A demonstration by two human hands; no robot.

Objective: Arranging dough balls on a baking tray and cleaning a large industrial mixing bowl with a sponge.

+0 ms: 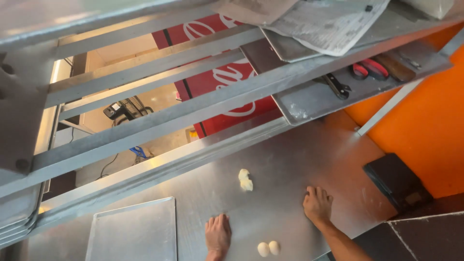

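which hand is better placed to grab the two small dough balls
Left, probably. The left hand lies flat right beside the dough balls, while the right hand rests farther up the table.

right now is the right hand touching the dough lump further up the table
Apart. The head view shows bare steel between the right hand and the dough lump.

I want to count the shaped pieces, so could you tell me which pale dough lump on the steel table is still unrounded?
The lone elongated dough lump, beyond both hands; the two round dough balls are smooth.
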